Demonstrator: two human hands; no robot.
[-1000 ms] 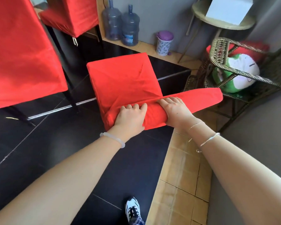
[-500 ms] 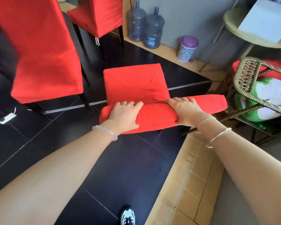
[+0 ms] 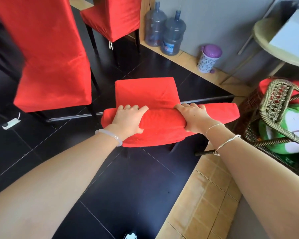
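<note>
Head view shows both sets of fingers curled over the far edge of a thick fold of red cover (image 3: pixel 162 118), thumbs tucked on the near side, so each hand grips it firmly. The left hand (image 3: pixel 128 119) holds near the fold's left end, and the right hand (image 3: pixel 195 118) holds right of its middle, with a flat tail of cloth sticking out well past it to the right. The fold's long axis runs left to right, straight across the top of a chair (image 3: pixel 145 90) back. The covered seat lies beyond the fingers, and a short skirt of cloth hangs on the near side below the thumbs. Both hands are about equally near, and the cloth sits directly under the palms. The next pull probably goes downward and toward the person, along the chair back and square to the fold. The overhang on the right looks likely to need drawing in. Two covered chairs (image 3: pixel 47 66) stand to the left, water bottles (image 3: pixel 173 37) stand by the wall, and a wicker seat (image 3: pixel 280 107) is on the right.
</note>
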